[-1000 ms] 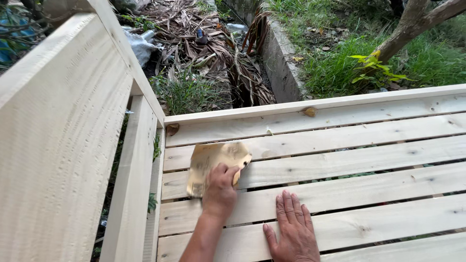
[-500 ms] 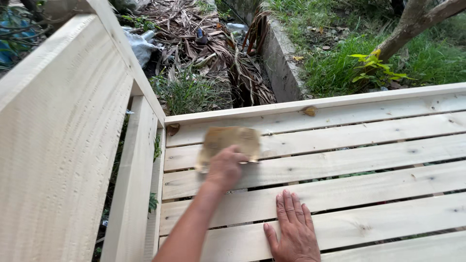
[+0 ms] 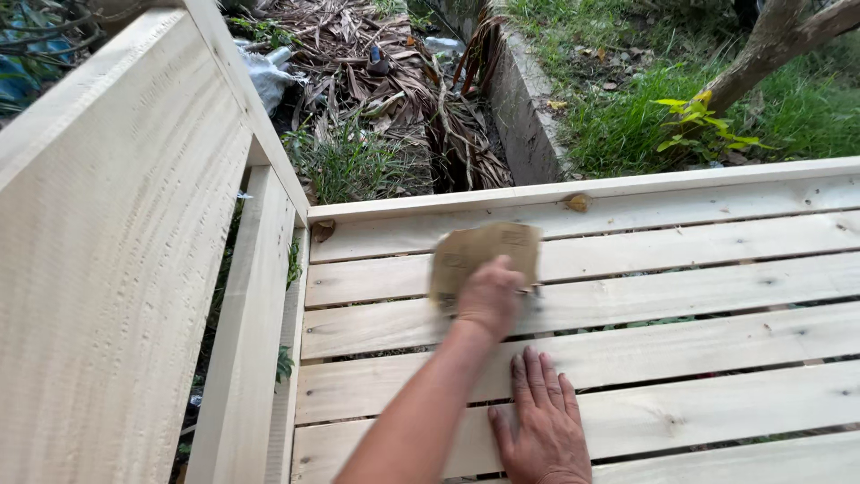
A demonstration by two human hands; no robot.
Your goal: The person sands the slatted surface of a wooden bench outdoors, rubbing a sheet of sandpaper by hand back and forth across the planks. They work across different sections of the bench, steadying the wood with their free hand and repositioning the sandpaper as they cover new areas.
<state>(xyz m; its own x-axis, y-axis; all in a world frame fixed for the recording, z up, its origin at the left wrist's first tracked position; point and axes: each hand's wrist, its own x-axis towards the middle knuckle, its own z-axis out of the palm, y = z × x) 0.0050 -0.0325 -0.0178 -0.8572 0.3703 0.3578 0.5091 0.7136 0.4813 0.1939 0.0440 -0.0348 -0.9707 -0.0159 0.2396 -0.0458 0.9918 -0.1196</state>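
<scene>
My left hand (image 3: 491,294) presses a tan sheet of sandpaper (image 3: 484,253) flat onto the pale wooden slats (image 3: 699,296) of a bench seat. The sheet spans the second and third slats from the far edge. My left forearm stretches in from the bottom of the view. Nearer to me, my right hand (image 3: 542,423) lies palm down on a closer slat with its fingers spread, holding nothing.
A broad pale wooden side panel (image 3: 116,269) rises on the left, with an upright post (image 3: 246,323) beside the seat. Beyond the far edge lie dry palm leaves (image 3: 394,81), a concrete kerb (image 3: 524,108), grass and a tree trunk (image 3: 770,54).
My left hand has slid the sandpaper away from me and to the right across the slats. My right hand has stayed in place.
</scene>
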